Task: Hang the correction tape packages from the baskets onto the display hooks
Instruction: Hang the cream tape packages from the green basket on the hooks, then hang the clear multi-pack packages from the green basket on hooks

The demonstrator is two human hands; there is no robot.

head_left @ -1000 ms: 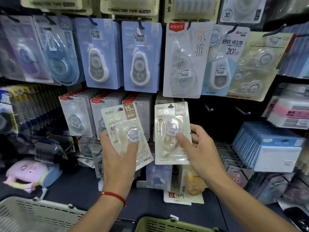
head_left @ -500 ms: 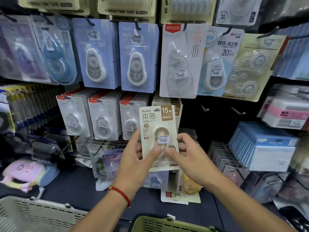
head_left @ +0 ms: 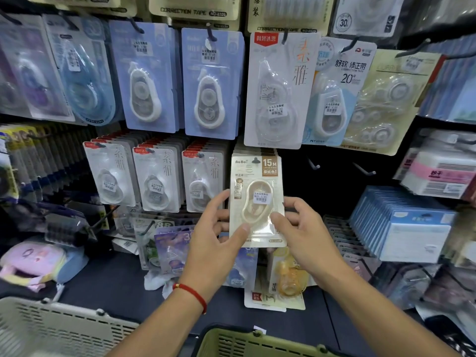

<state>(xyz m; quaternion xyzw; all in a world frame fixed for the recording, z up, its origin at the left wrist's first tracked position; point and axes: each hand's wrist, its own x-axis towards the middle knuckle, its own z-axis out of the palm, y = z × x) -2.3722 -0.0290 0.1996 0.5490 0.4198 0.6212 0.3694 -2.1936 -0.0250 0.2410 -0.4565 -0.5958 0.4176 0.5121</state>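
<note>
A cream correction tape package [head_left: 257, 176] marked 15M is up against the display, its hang hole over a black hook [head_left: 256, 160]. My left hand [head_left: 217, 240] pinches its lower left edge, thumb on the front. My right hand [head_left: 302, 233] pinches its lower right edge the same way. More cream packages sit on the hook behind it. Two bare hooks [head_left: 314, 164] stick out to the right.
A white basket [head_left: 51, 328] stands at the lower left and a green basket [head_left: 257, 343] at the bottom middle. Rows of white tape packages [head_left: 157, 181] hang left of the cream one. Blue boxed stock [head_left: 401, 222] fills the right, and loose packages [head_left: 286, 279] lie on the dark shelf.
Two packages, one in each hand, came together into one stack. Both hands then lifted it up and forward until its hole met the hook.
</note>
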